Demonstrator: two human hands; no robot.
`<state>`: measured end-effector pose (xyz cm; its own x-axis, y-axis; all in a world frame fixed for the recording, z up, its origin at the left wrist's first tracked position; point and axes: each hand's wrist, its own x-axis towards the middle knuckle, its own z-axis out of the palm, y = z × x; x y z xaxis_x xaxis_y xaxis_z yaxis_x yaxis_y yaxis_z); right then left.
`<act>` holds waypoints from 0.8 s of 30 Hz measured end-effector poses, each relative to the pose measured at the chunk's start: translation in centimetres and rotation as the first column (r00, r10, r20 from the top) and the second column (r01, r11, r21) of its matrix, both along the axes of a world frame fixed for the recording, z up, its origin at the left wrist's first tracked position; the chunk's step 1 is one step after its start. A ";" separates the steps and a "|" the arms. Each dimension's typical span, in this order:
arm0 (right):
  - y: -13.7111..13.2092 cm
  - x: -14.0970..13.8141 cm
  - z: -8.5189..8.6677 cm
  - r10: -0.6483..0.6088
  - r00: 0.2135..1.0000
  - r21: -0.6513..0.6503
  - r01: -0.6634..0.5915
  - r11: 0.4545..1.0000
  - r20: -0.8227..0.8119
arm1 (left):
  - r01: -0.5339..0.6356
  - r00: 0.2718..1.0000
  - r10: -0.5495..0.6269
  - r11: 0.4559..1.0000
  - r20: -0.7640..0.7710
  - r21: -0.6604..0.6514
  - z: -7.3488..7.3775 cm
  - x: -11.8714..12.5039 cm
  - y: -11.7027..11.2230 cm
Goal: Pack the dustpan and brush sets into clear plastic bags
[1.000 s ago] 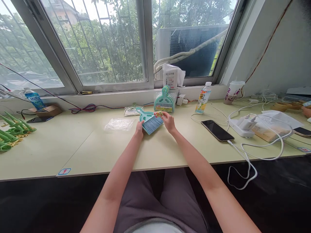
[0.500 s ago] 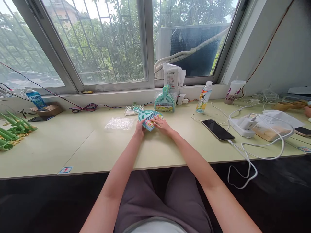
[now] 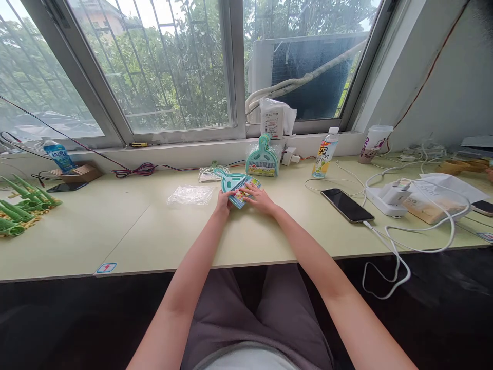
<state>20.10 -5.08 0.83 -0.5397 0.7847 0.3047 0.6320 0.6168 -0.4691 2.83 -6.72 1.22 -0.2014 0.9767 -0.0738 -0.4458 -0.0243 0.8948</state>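
A small teal brush (image 3: 232, 183) lies on the pale green desk (image 3: 154, 231) in front of me, with a coloured paper label across its bristles. My left hand (image 3: 223, 202) grips the brush's near left edge. My right hand (image 3: 259, 197) rests on the label with its fingers stretched flat, pressing it onto the bristles. Behind it, a packed teal dustpan and brush set (image 3: 262, 158) leans against the window sill. Two clear plastic bags (image 3: 191, 195) lie to the left of the brush.
A phone (image 3: 346, 204) on a white cable, a power strip (image 3: 386, 197), a drink bottle (image 3: 322, 156) and a cup (image 3: 372, 144) stand at the right. Green plastic pieces (image 3: 19, 203) lie at far left, with a water bottle (image 3: 57, 155) behind them.
The brush was tipped up with my right hand pinching the label at its top; now the brush lies flatter and my right hand is spread flat on the label.
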 end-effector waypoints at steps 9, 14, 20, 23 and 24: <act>-0.5 -0.8 -0.1 0.033 0.999 0.023 -0.033 0.999 0.003 | -0.001 1.000 0.001 1.000 -0.015 0.031 0.0 0.2 -0.2; -0.1 -0.8 -0.6 -0.004 1.000 0.044 0.005 0.999 -0.027 | -0.029 0.999 0.030 0.999 -0.015 0.022 0.0 0.1 0.0; 0.9 -1.0 -1.1 -0.233 0.869 -0.002 0.258 0.966 -0.435 | -0.017 1.000 0.016 0.998 0.012 0.065 0.1 0.0 0.1; 1.0 -1.4 -1.0 -0.415 0.648 -0.330 0.256 0.909 -0.639 | 0.010 1.000 -0.010 0.996 0.008 0.091 0.2 0.1 0.1; 1.0 -1.5 -0.9 -0.461 0.583 -0.462 0.160 0.873 -0.669 | 0.019 1.000 -0.019 0.995 0.003 0.100 0.2 0.2 0.1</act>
